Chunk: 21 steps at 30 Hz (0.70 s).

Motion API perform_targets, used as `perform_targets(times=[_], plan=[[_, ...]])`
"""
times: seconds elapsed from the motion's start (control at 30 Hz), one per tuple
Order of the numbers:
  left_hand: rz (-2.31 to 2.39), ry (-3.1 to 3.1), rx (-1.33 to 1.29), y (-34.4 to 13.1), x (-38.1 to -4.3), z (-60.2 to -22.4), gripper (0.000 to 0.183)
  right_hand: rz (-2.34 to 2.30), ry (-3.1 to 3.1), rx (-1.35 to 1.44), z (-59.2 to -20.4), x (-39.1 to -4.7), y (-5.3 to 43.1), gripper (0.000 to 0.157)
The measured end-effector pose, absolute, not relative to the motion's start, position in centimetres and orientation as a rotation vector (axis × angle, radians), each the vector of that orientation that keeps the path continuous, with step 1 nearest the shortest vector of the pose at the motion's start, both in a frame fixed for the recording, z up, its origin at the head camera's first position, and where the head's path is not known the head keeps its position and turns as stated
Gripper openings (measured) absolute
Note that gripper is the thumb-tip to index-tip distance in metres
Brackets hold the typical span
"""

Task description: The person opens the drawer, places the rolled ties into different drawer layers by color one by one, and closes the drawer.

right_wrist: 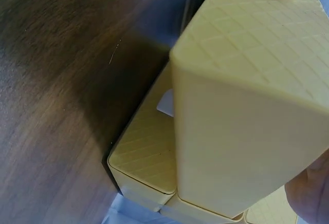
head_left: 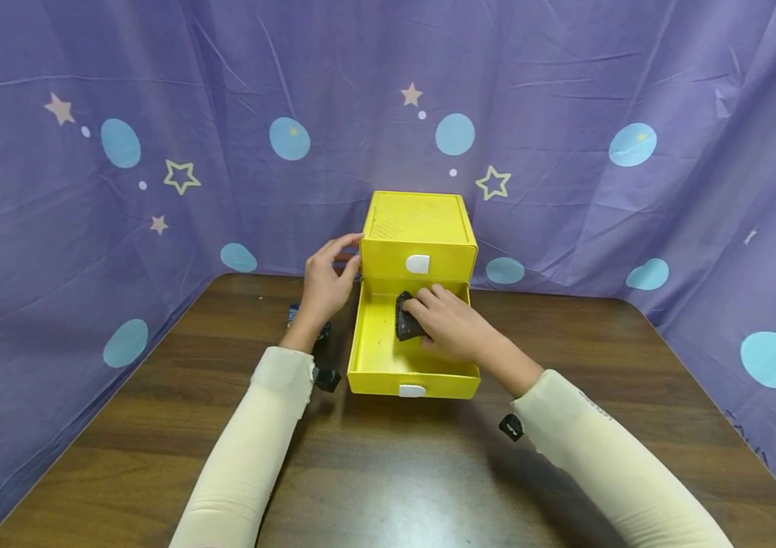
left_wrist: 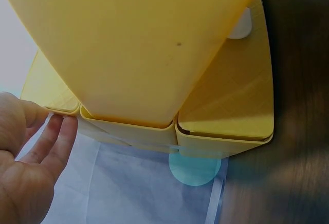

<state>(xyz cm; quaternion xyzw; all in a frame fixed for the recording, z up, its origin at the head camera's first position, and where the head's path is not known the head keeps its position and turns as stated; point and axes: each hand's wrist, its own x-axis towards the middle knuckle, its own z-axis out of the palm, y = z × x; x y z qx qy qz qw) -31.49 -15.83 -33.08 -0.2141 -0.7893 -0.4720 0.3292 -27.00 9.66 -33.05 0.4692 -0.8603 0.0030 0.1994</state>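
Observation:
A yellow chest of small drawers (head_left: 422, 215) stands toward the back of the table, and its middle drawer (head_left: 372, 346) is pulled far out. My right hand (head_left: 452, 323) reaches into that drawer and grips a small black object (head_left: 407, 320), partly hidden by the fingers; its kind is unclear. My left hand (head_left: 327, 283) rests at the chest's upper left side, fingertips touching its edge. In the left wrist view, the fingers (left_wrist: 60, 149) touch the chest's side edge. The right wrist view shows the drawer's outer side (right_wrist: 247, 147) and only a bit of hand.
On the table (head_left: 388, 472), a dark blue packet (head_left: 293, 311) lies left of the chest, mostly behind the left wrist. Below the pulled-out drawer is a closed lower drawer (right_wrist: 146, 154) with a white tab. A purple patterned curtain (head_left: 360, 91) hangs behind the table.

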Motion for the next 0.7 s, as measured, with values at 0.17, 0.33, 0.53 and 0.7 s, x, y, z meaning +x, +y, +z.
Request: perform_targets(times=[0.17, 0.33, 0.53, 0.7], plan=[[-1.233, -2.055, -0.562, -15.81, -31.56, -33.07, 0.037, 0.002, -2.44, 1.304, -32.96, -26.92, 9.57, 0.05], [-1.229, -2.062, -0.558, -15.83, -31.44, -32.98, 0.037, -0.011, -2.456, 1.311, -32.89, -26.84, 9.53, 0.055], [-1.225, -2.063, -0.556, -15.79, -31.33, -32.9, 0.037, -0.03, -2.453, 1.328, -32.86, -26.57, 9.58, 0.059], [-1.224, -2.063, -0.555, -15.75, -31.36, -32.93, 0.037, -0.049, -2.452, 1.337, -32.8, -26.3, 9.57, 0.059]])
